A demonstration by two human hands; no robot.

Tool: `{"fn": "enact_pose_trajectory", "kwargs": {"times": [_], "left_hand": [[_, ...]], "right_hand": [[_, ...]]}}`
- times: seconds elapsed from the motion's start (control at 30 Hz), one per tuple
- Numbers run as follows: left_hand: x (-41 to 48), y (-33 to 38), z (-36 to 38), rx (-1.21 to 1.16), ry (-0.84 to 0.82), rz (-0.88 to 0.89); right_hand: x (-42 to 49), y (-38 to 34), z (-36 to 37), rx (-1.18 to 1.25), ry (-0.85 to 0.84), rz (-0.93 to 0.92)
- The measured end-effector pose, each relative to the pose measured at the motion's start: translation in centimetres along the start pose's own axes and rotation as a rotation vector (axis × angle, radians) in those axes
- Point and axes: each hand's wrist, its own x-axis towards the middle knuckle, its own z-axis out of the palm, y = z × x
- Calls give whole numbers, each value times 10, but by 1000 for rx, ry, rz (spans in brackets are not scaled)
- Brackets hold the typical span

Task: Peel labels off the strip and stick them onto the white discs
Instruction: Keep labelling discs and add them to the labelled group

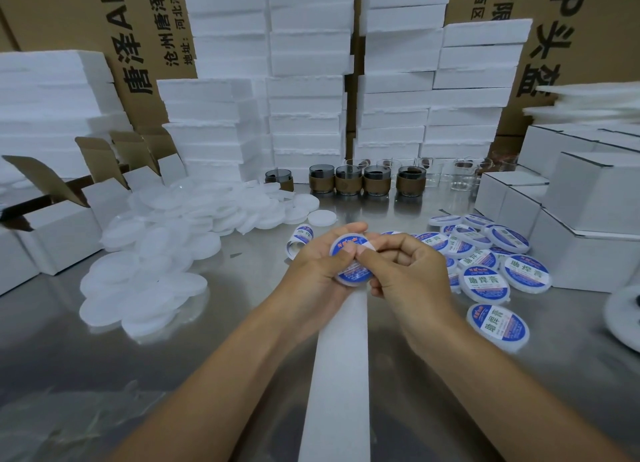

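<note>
Brown cardboard boxes [145,45] with black print stand along the far wall, and tall stacks of white foam blocks [304,80] rise in front of them. Everything sits on a steel table [86,357].

At the far left, small white cartons [59,233] stand with their flaps open. Just right of them a heap of plain discs [166,239] spreads from the middle of the table toward the near left.

Beyond the hands, a row of dark cups [356,184] with brown sleeves stands at the foot of the foam. Some clear glasses [460,177] stand to their right.

A small roll of labels [300,240] lies on the table, just left of the left hand [318,264]. That hand grasps a disc [355,274] above the middle of the table. Its fingers curl behind the disc and its thumb lies across the blue and white label on the face.

The right hand [405,271] meets it there, thumb tip beside the left thumb. Thumb and forefinger pinch the disc's right edge, and the other fingers are curled in. A white strip [339,375] runs from under the hands straight to the near edge, between the forearms.

To the right lie the labelled discs [485,285], overlapping one another, one of them apart and nearer. Closed white boxes [588,198] are stacked at the far right.
</note>
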Motion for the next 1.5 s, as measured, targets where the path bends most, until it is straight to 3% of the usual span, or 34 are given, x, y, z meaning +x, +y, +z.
{"fn": "enact_pose_trajectory", "kwargs": {"times": [0.37, 0.57, 0.7, 0.83, 1.07, 1.33, 1.5], "left_hand": [[0, -4, 6, 98, 40, 48], [0, -3, 4, 136, 60, 72], [1, -2, 0, 61, 87, 90], [1, 1, -2, 44, 58, 76], [1, 1, -1, 47, 26, 78], [1, 2, -3, 32, 66, 92], [2, 1, -1, 71, 67, 95]], "right_hand": [[3, 12, 1, -374, 50, -275], [-1, 13, -4, -774, -51, -464], [3, 8, -5, -619, -31, -254], [6, 2, -7, -285, -170, 54], [4, 1, -6, -180, -207, -130], [2, 4, -3, -208, -298, -132], [5, 6, -4, -271, -216, -146]]}}
